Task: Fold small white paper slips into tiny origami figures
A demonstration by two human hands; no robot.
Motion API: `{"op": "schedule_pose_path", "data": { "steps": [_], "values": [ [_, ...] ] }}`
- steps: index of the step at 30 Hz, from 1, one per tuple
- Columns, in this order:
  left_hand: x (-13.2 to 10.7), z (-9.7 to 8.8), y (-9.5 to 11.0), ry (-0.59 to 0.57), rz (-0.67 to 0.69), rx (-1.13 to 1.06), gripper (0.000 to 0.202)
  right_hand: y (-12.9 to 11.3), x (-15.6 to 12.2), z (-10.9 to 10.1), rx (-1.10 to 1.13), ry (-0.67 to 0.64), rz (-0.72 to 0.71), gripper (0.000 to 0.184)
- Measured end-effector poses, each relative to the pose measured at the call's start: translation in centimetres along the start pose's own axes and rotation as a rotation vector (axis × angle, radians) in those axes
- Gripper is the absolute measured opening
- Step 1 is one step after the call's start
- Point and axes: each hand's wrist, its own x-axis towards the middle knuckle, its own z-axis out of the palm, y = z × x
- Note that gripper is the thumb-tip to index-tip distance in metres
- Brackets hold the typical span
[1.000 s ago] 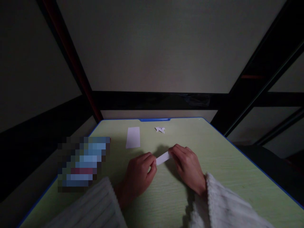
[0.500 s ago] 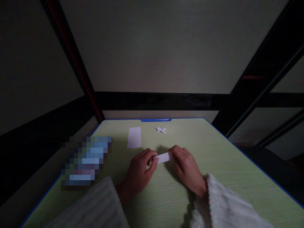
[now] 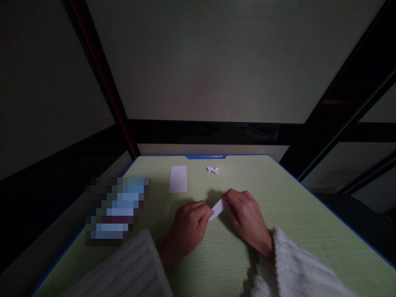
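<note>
A narrow folded strip of white paper point(image 3: 218, 209) is stretched between my two hands, slanting up to the right just over the table. Its lower left end is pinched by my left hand point(image 3: 191, 225), thumb against curled fingers. At the upper right end, my right hand point(image 3: 245, 216) grips the strip with its fingertips, which partly hide it. Beyond the hands lies a flat white sheet of paper point(image 3: 178, 179). To the right of that sheet sits a small folded paper figure point(image 3: 213, 170).
The light green table point(image 3: 309, 239) has a blue edge and a blue strip point(image 3: 206, 156) at the far side. A pixelated flat object point(image 3: 119, 210) lies at the left. Behind the table rises a pale panel point(image 3: 216, 62) with dark framing.
My left hand has turned and shifted slightly right and down, and the strip is now more steeply slanted. My right hand keeps its grip. The whole view has shifted a little.
</note>
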Motion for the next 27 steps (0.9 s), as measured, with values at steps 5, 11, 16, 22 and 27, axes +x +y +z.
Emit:
{"op": "schedule_pose_path", "data": {
  "steps": [5, 11, 16, 22, 27],
  "values": [
    [-0.1, 0.0, 0.4, 0.011, 0.0, -0.006, 0.029, -0.2, 0.1, -0.2, -0.031, 0.021, -0.002, 0.016],
    [-0.1, 0.0, 0.7, 0.037, -0.017, -0.032, 0.031, -0.3, 0.1, -0.3, -0.032, 0.029, -0.014, 0.016],
    [-0.2, -0.2, 0.9, 0.045, -0.018, -0.045, 0.03, -0.4, 0.1, -0.1, -0.004, 0.043, -0.015, 0.015],
    [-1.2, -0.4, 1.4, 0.044, 0.098, -0.054, 0.028, 2.1, 0.5, -0.7, 0.344, 0.212, 0.342, 0.017],
    [-0.7, -0.2, 1.1, 0.032, -0.116, -0.128, 0.028, 0.6, 0.3, -1.3, 0.629, 0.126, 0.235, 0.02]
  ]
}}
